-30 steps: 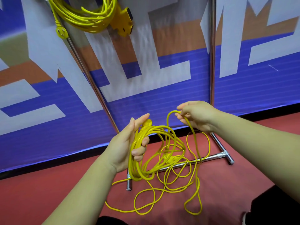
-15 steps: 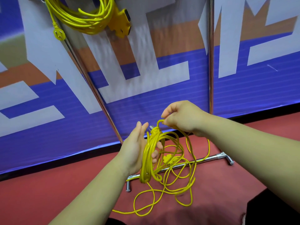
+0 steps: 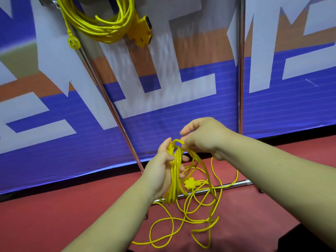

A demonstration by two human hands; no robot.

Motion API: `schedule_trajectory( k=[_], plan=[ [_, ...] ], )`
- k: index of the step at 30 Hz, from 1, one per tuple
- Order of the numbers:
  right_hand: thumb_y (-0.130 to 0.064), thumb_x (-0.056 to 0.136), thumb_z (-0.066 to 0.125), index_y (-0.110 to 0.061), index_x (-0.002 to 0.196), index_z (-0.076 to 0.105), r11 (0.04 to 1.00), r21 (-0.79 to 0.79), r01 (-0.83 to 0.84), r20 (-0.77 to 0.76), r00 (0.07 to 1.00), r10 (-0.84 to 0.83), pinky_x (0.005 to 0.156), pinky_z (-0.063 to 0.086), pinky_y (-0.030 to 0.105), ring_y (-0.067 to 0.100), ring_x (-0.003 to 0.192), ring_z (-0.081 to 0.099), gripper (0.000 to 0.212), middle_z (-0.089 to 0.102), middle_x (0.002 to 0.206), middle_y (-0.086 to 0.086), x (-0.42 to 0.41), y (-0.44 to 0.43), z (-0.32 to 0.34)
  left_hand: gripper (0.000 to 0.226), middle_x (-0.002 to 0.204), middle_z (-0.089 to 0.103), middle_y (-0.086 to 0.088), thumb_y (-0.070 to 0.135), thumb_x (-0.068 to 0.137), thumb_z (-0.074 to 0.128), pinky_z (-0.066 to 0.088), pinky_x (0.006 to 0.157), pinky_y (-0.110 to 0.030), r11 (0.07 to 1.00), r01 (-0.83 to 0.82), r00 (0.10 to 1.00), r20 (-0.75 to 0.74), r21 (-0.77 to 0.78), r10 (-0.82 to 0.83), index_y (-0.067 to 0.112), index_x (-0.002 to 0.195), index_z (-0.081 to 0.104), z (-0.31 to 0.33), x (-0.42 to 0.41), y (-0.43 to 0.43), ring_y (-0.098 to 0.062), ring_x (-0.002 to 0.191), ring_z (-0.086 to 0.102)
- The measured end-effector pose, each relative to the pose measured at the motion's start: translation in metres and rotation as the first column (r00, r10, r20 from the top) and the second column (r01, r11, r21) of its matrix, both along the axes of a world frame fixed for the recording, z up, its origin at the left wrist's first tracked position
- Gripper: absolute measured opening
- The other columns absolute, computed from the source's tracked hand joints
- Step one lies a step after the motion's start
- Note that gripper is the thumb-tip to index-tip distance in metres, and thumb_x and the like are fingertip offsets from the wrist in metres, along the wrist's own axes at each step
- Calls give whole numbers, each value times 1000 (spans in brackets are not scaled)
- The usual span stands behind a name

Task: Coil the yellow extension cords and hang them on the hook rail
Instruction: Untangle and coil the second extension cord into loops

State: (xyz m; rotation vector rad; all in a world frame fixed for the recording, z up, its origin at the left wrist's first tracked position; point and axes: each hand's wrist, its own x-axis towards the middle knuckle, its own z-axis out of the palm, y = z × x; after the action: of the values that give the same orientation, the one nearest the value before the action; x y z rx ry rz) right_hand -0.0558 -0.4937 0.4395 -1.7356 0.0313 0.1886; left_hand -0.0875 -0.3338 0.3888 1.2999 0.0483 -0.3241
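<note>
Centrally, left hand (image 3: pixel 161 171) curled round bunched loops of thin yellow extension cord (image 3: pixel 175 171); right hand (image 3: pixel 203 137) pinching top loop. Loose tail on red floor (image 3: pixel 54 215). Second coiled yellow cord (image 3: pixel 101 24) hangs upper left.

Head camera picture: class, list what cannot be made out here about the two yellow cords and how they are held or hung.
1. Hung coil: its top, and whatever it hangs from, are cut off by the upper edge.
2. Cord in hand: its loop count; the strands bunch together in the left hand.
3. Right hand: its fingertip grip on the strand, hidden by its own curled fingers.
4. Loose loops on the floor: where the tangle runs.
</note>
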Motion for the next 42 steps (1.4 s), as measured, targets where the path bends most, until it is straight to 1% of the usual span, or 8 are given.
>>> schedule_trajectory(
  k=[8, 16, 22, 26, 32, 36, 38, 42],
  plan=[
    [10, 68, 80, -11, 79, 64, 993, 108, 49, 20, 998, -51, 71, 63, 48, 32, 72, 75, 28, 68, 72, 13, 0, 11, 7, 111, 83, 65, -16, -8, 49, 44, 44, 58, -34, 997, -49, 998, 48, 56, 46, 27, 153, 30, 3, -1, -7, -26, 73, 59],
    [6, 73, 79, -12, 76, 65, 977, 169, 127, -13, 992, -126, 74, 63, 46, 33, 76, 76, 23, 69, 75, 16, 5, 15, 4, 104, 91, 63, -27, -5, 53, 42, 52, 59, -32, 994, 19, 1000, 11, -105, -18, 20, 153, 33, 13, -6, -12, -31, 74, 66],
    [-8, 78, 75, -12, 83, 65, 992, 15, 124, 172, 977, -125, 73, 63, 47, 24, 72, 76, 12, 74, 73, 10, 11, -5, 6, 89, 81, 59, -19, 2, 74, 49, 52, 80, -49, 989, 18, 1000, -16, -147, -21, 35, 154, 27, 15, -5, -9, -37, 77, 65],
    [-13, 78, 73, -15, 79, 64, 974, -152, 171, 316, 942, -116, 71, 58, 42, 28, 71, 71, 9, 72, 72, 8, 13, -24, -4, 85, 73, 55, -15, -6, 94, 45, 54, 60, -41, 994, -57, 997, 54, -92, 63, 45, 155, 16, 20, -5, -8, -26, 53, 54],
    [-24, 73, 77, -16, 70, 49, 945, -325, 27, 233, 971, 52, 56, 37, 29, 24, 57, 53, 29, 65, 66, 14, 10, -27, -47, 86, 71, 56, -11, -8, 95, 50, 41, 43, -27, 975, -218, 954, 202, -50, 223, 42, 157, 17, 37, -2, 10, -16, 47, 44],
    [-32, 63, 78, -19, 65, 44, 892, -312, -327, 41, 934, 356, 61, 48, 39, 24, 65, 65, 37, 69, 70, 7, -10, -9, -69, 80, 70, 56, -9, -6, 97, 47, 44, 46, -28, 949, -288, 924, 222, -126, 310, 39, 157, 18, 47, 2, 29, -17, 50, 49],
    [-17, 72, 76, -17, 69, 43, 858, -246, -451, -1, 885, 465, 76, 54, 45, 21, 81, 72, 33, 74, 90, 6, -18, 1, -80, 79, 70, 56, -9, -5, 97, 47, 54, 53, -33, 941, -300, 918, 219, -155, 329, 39, 157, 19, 50, 1, 33, -19, 53, 56],
    [4, 87, 67, -16, 76, 40, 832, -102, -546, -25, 837, 546, 71, 48, 21, 2, 82, 65, 35, 64, 110, 0, -26, 22, -97, 75, 70, 57, -9, -2, 101, 46, 60, 63, -40, 923, -311, 907, 220, -227, 360, 41, 156, 19, 53, 1, 36, -20, 56, 62]
  ],
)
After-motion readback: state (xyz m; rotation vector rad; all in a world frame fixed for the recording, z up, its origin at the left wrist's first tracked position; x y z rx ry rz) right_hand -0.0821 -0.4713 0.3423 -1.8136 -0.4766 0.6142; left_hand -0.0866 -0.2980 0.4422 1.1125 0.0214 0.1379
